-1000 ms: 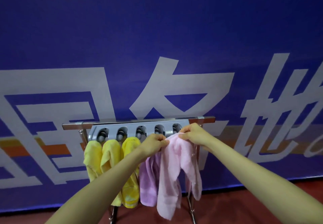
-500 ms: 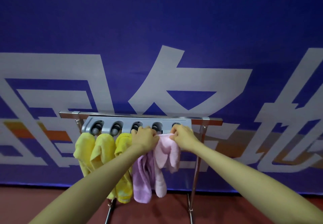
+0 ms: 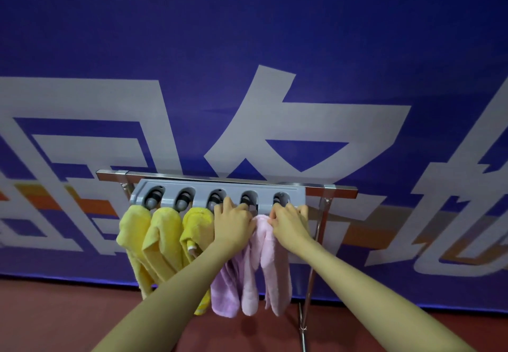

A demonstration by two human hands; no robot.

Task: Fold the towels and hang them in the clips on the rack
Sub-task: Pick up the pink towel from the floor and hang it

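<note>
Both hands were at the top edge of the pink towel, fingers curled on the cloth just under the grey clip bar. Right hand pinched the bunched top of the towel below the rightmost clip; left hand gripped cloth beside it under the fourth clip, though whether it held the pink towel or the lilac towel next to it could not be told. Step in hand looked like pushing the pink towel's top up into the last clip. Whether the cloth was already caught was hidden by the fingers. Next move probably calls for a firm upward shove past the clip's roller, then letting go and checking it holds. The pink towel hung with its long axis vertical, top at the clip bar, free end pointing down toward the red floor. Three yellow towels hung from the left three clips, same orientation. The clip bar sat on a metal rack in front of a blue banner.
</note>
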